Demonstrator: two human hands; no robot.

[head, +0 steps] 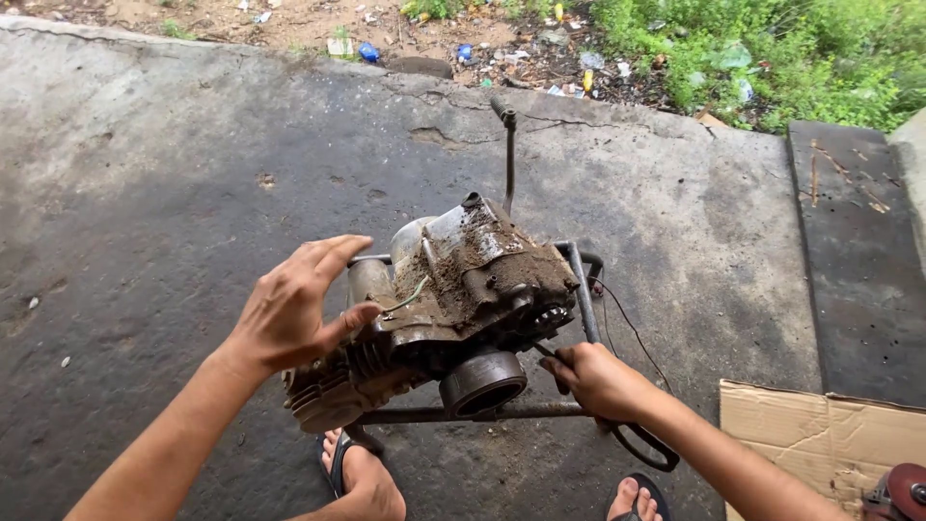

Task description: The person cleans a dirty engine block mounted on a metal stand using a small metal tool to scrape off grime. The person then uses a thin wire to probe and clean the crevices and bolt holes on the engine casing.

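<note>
Head view: dirty, mud-caked grey metal motorcycle engine block (453, 299) sits on a low dark tubular steel stand (579, 289), roughly centre frame, on a cracked grey concrete slab (174, 193). Top of the engine is covered in brown dried dirt; a round dark cylinder opening (482, 383) faces the camera at the bottom, finned cylinder section (323, 396) at lower left. A thin green wire (410, 294) sticks out of the casing near the left thumb. A long thin dark kick lever (508, 154) stands up behind the engine, pointing away from the camera. Left hand (294, 309) is at the left side of the engine, fingers spread and released, palm toward the casing, thumb just beside or touching the casing, cannot tell which; not grasping anything. Right hand (598, 381) is at the lower right of the engine, fingers clenched around a dark tool handle (552, 371) whose tip points into the engine's right side near the stand's front bar; exact tool type not readable. A black looped strap or cable (646, 449) hangs below the right wrist, a thin dark wire (632, 333) trails right of the stand. Two feet in black flip-flops (352, 473) at bottom edge, just below the stand. Flattened brown cardboard sheet (820, 434) at lower right, a dark flat board (858, 260) beyond it. Far edge of slab: bare soil with litter (502, 48) and green weeds (772, 48).
</note>
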